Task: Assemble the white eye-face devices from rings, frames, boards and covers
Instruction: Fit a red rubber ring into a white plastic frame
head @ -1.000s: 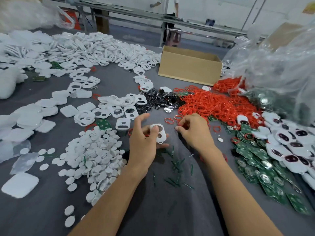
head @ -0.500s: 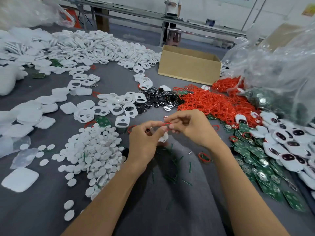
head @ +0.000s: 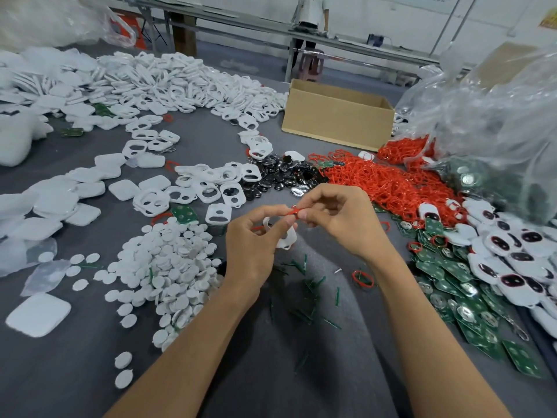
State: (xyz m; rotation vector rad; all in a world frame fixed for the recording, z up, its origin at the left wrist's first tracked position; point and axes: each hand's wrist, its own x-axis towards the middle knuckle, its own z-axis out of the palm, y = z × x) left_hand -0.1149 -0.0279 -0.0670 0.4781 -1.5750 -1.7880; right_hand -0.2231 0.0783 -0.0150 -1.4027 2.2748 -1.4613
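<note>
My left hand (head: pixel 251 241) grips a white frame (head: pixel 286 238) with eye holes, held just above the grey table. My right hand (head: pixel 337 220) pinches a red ring (head: pixel 294 211) against the frame's top edge, fingertips of both hands touching there. A heap of red rings (head: pixel 385 185) lies behind my right hand. Loose white frames (head: pixel 211 188) lie behind my left hand, and green boards (head: pixel 446 279) and finished white eye-face devices (head: pixel 518 254) spread out to the right.
A pile of white round discs (head: pixel 162 267) sits left of my left forearm. Black glossy eye pieces (head: pixel 280 173), white covers (head: pixel 66 194), a cardboard box (head: pixel 337 122) and clear plastic bags (head: pixel 497 122) ring the work spot. A stray red ring (head: pixel 362 278) lies by my right wrist.
My right hand picked a red ring off the table and brought it to the frame. Both hands lifted slightly and came together over the frame.
</note>
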